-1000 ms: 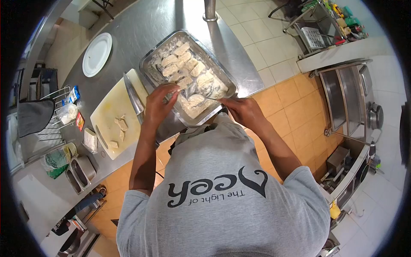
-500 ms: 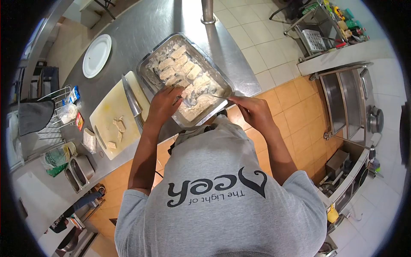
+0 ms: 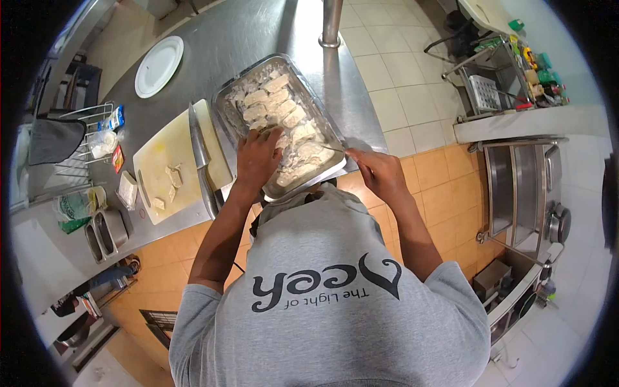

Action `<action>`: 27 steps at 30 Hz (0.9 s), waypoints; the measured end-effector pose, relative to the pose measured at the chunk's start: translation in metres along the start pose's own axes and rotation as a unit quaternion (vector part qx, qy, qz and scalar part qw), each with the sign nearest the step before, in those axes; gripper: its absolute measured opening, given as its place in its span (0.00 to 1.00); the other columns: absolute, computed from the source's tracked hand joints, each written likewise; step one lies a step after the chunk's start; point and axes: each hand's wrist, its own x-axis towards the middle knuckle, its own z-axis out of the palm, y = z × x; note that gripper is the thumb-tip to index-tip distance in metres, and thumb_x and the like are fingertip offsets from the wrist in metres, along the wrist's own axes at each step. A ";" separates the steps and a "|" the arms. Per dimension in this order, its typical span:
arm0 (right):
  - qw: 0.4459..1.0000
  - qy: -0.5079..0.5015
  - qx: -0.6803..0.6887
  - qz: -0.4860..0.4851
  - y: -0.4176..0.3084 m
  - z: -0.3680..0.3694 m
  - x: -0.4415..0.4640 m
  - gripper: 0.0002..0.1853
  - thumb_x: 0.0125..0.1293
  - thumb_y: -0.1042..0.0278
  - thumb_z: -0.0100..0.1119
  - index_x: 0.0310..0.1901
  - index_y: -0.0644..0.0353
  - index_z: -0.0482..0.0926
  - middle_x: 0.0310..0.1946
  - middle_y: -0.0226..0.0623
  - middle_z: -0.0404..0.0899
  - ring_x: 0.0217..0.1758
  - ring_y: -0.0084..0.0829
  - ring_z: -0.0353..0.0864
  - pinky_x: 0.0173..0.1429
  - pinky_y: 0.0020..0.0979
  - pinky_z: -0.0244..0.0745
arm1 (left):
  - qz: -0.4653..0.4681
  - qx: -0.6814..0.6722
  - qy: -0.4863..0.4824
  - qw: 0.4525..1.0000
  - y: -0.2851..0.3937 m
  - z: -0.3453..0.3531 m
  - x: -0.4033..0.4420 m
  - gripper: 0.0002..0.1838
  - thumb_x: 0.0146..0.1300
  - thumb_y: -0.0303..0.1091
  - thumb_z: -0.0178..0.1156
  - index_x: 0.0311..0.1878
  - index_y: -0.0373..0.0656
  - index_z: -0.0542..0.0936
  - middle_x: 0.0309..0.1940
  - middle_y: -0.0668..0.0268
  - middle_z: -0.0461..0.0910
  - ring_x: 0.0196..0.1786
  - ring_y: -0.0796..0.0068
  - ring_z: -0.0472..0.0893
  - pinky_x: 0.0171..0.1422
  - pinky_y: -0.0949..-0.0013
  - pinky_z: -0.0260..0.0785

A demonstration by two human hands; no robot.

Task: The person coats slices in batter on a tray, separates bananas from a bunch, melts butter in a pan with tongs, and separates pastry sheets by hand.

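Observation:
A rectangular metal tray holds several pale slices coated in a lumpy whitish batter. Over its lower left side, my left hand bends its fingers down among the coated slices; whatever lies under the fingertips is hidden. My right hand, at the tray's lower right corner, grips a thin-handled metal utensil that reaches over the rim into the batter. Its far end cannot be made out. Left of the tray, a large knife rests on a cutting board beside a few pale scraps.
The steel table also carries a white oval plate, a wrapped pale block and small packets by a wire rack. A metal post stands behind the tray. Wheeled steel shelving is at the right.
My left hand has shifted slightly within the tray, its fingers drawn up closer together. The right hand keeps its grip on the utensil, now lower against the tray's corner. The camera view has turned slightly.

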 end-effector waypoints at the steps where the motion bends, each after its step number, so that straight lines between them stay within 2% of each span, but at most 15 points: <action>1: 1.000 -0.002 0.006 0.001 0.001 -0.002 0.002 0.15 0.56 0.75 0.58 0.46 0.51 0.79 0.33 0.38 0.82 0.29 0.39 0.81 0.31 0.35 0.75 | -0.002 -0.003 -0.001 1.000 -0.001 0.001 -0.001 0.25 0.50 0.36 0.64 0.54 0.50 0.72 0.42 0.67 0.81 0.50 0.60 0.74 0.53 0.57 0.66; 5: 0.999 -0.003 0.037 0.024 0.011 -0.001 0.006 0.13 0.57 0.75 0.58 0.45 0.53 0.80 0.32 0.40 0.82 0.28 0.39 0.80 0.29 0.35 0.74 | -0.005 -0.025 0.013 1.000 -0.004 -0.002 -0.008 0.22 0.51 0.36 0.64 0.52 0.48 0.74 0.43 0.62 0.80 0.50 0.58 0.74 0.56 0.55 0.65; 8: 0.996 -0.029 0.062 0.060 0.014 0.003 0.008 0.12 0.57 0.75 0.57 0.43 0.54 0.81 0.31 0.42 0.82 0.25 0.39 0.80 0.28 0.34 0.73 | 0.006 -0.092 0.054 0.994 -0.002 -0.011 -0.014 0.22 0.49 0.31 0.63 0.50 0.46 0.75 0.41 0.63 0.80 0.50 0.59 0.73 0.57 0.58 0.63; 11: 0.993 -0.051 0.073 0.072 0.008 0.001 0.014 0.10 0.57 0.73 0.58 0.42 0.55 0.81 0.29 0.42 0.81 0.21 0.37 0.78 0.26 0.33 0.72 | -0.032 -0.138 0.100 0.985 -0.006 -0.019 -0.021 0.20 0.48 0.28 0.64 0.48 0.44 0.77 0.41 0.61 0.80 0.50 0.57 0.74 0.58 0.58 0.64; 13: 0.991 -0.050 0.093 0.079 0.006 0.005 0.016 0.11 0.58 0.71 0.59 0.43 0.55 0.81 0.28 0.42 0.81 0.20 0.36 0.78 0.26 0.32 0.72 | -0.061 -0.157 0.139 0.976 -0.012 -0.032 -0.029 0.19 0.50 0.27 0.64 0.48 0.43 0.77 0.42 0.61 0.80 0.48 0.58 0.76 0.55 0.60 0.67; 14: 0.990 -0.048 0.096 0.092 0.006 0.007 0.016 0.12 0.58 0.70 0.60 0.45 0.55 0.80 0.28 0.42 0.81 0.21 0.34 0.78 0.26 0.32 0.72 | -0.076 -0.165 0.158 0.971 -0.018 -0.038 -0.034 0.18 0.51 0.27 0.63 0.47 0.43 0.77 0.42 0.61 0.80 0.47 0.58 0.76 0.53 0.61 0.68; 17: 0.981 -0.027 0.125 0.146 0.004 0.013 0.016 0.16 0.59 0.67 0.61 0.50 0.55 0.78 0.27 0.42 0.81 0.23 0.29 0.80 0.26 0.29 0.73 | -0.197 -0.210 0.178 0.941 -0.047 -0.043 -0.056 0.17 0.53 0.27 0.63 0.48 0.42 0.77 0.41 0.62 0.81 0.41 0.63 0.79 0.46 0.64 0.71; 18: 0.974 -0.012 0.146 0.173 0.000 0.013 0.017 0.17 0.60 0.66 0.61 0.52 0.55 0.77 0.27 0.42 0.81 0.25 0.28 0.81 0.27 0.29 0.73 | -0.256 -0.240 0.179 0.919 -0.062 -0.040 -0.066 0.17 0.54 0.30 0.64 0.48 0.42 0.77 0.40 0.63 0.81 0.36 0.68 0.79 0.40 0.67 0.72; 21: 0.957 0.012 0.180 0.229 -0.009 0.016 0.018 0.20 0.61 0.64 0.60 0.55 0.59 0.74 0.27 0.42 0.82 0.30 0.25 0.82 0.32 0.26 0.74 | -0.359 -0.178 0.175 0.899 -0.100 -0.050 -0.095 0.18 0.54 0.32 0.65 0.48 0.42 0.77 0.39 0.64 0.81 0.33 0.69 0.79 0.37 0.67 0.72; 22: 0.956 0.023 0.179 0.233 -0.008 0.020 0.016 0.20 0.62 0.64 0.60 0.55 0.60 0.74 0.27 0.42 0.82 0.30 0.25 0.82 0.34 0.25 0.73 | -0.398 -0.130 0.166 0.893 -0.113 -0.052 -0.105 0.18 0.53 0.34 0.65 0.48 0.43 0.77 0.39 0.65 0.81 0.34 0.66 0.80 0.38 0.66 0.72; 23: 0.954 0.036 0.176 0.239 -0.008 0.023 0.013 0.20 0.62 0.64 0.60 0.54 0.61 0.74 0.27 0.42 0.82 0.30 0.25 0.82 0.35 0.25 0.73 | -0.399 -0.067 0.197 0.893 -0.139 -0.037 -0.120 0.19 0.51 0.35 0.67 0.47 0.44 0.77 0.38 0.64 0.81 0.37 0.61 0.80 0.40 0.63 0.72; 25: 0.951 0.054 0.178 0.246 -0.012 0.032 0.008 0.17 0.63 0.64 0.59 0.52 0.62 0.76 0.24 0.37 0.80 0.27 0.22 0.79 0.36 0.24 0.71 | -0.409 0.025 0.193 0.892 -0.159 -0.037 -0.129 0.22 0.47 0.40 0.69 0.47 0.46 0.77 0.37 0.64 0.81 0.40 0.58 0.80 0.42 0.60 0.72; 27: 0.936 0.068 0.192 0.289 -0.014 0.040 0.002 0.16 0.63 0.64 0.59 0.51 0.62 0.77 0.23 0.34 0.79 0.24 0.20 0.76 0.34 0.22 0.70 | -0.415 0.016 0.166 0.895 -0.181 -0.029 -0.137 0.24 0.46 0.43 0.69 0.47 0.46 0.77 0.36 0.62 0.80 0.40 0.58 0.80 0.42 0.59 0.71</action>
